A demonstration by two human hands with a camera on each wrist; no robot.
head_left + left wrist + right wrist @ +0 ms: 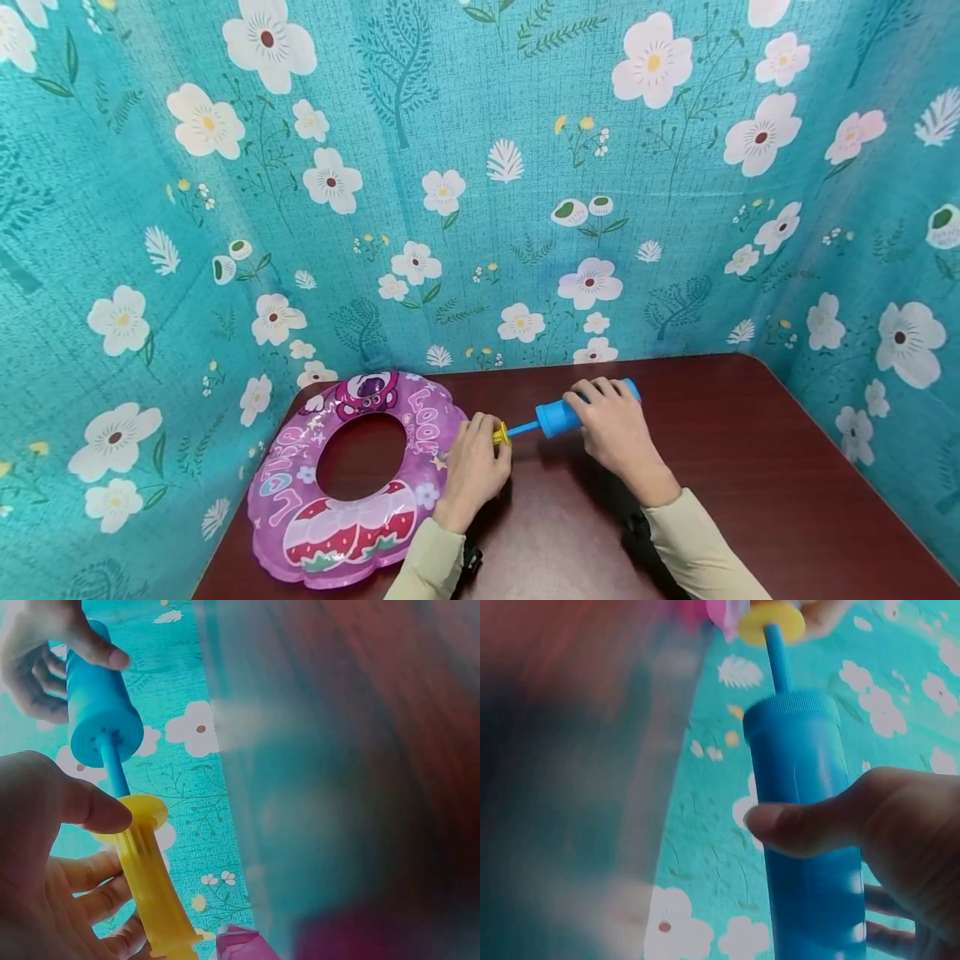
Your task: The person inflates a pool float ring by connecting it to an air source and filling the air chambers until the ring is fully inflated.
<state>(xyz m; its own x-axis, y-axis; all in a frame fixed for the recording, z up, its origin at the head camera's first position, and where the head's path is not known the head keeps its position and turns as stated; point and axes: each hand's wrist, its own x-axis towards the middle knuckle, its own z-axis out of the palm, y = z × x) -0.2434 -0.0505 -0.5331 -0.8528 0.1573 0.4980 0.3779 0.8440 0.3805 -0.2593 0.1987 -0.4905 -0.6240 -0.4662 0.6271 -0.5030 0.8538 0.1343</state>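
A blue hand pump [558, 417] is held tilted above the table between both hands. My right hand [613, 429] grips its barrel, with the thumb lying along the side of the blue cylinder [802, 772] in the right wrist view. A thin blue rod [114, 766] runs out of the barrel's end to a flanged yellow end piece [154, 877]. My left hand [477, 462] pinches this yellow piece, its thumb near the flange and its fingers behind. Beside the left hand lies a purple inflated swim ring [272, 492] with strawberry and bear prints.
The dark red-brown table [555, 533] carries the swim ring on its left side. A teal flowered cloth [480, 250] hangs around the table's back and sides. Dark wrist straps [471, 560] sit at the cuffs of the light sleeves.
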